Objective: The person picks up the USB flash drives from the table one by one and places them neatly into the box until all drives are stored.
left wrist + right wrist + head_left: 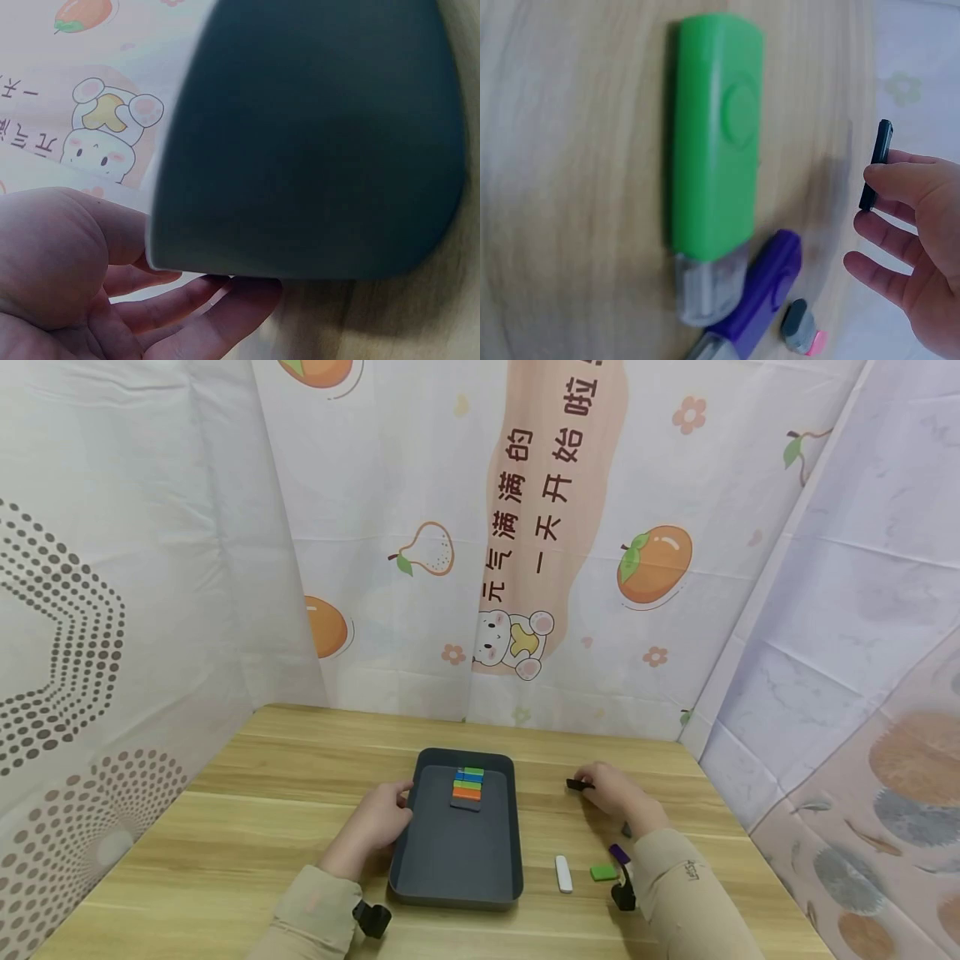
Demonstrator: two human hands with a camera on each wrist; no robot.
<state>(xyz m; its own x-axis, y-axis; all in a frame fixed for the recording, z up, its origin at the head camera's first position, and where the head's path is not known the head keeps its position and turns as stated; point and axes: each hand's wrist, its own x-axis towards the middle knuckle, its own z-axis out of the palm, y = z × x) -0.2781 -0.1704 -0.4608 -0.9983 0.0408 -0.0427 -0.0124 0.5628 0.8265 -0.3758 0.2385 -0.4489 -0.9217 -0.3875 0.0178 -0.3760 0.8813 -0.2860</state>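
A dark grey tray [457, 860] lies on the wooden table. My left hand [378, 817] holds its left wall, with the thumb at the rim and the fingers against the outside, as the left wrist view shows. In the tray's upper part a row of USB flash drives [467, 783] lies side by side, in green, blue, orange and dark grey. To the right of the tray my right hand [615, 793] pinches a slim black USB flash drive [877, 165] between thumb and fingers, above the table.
Right of the tray lie a white USB flash drive [563, 874], a green one [716, 142] with a clear cap, and a purple one [769, 289]. A small grey piece with a pink end [799, 328] is beyond them. Printed curtains [405, 635] enclose the table's back and sides.
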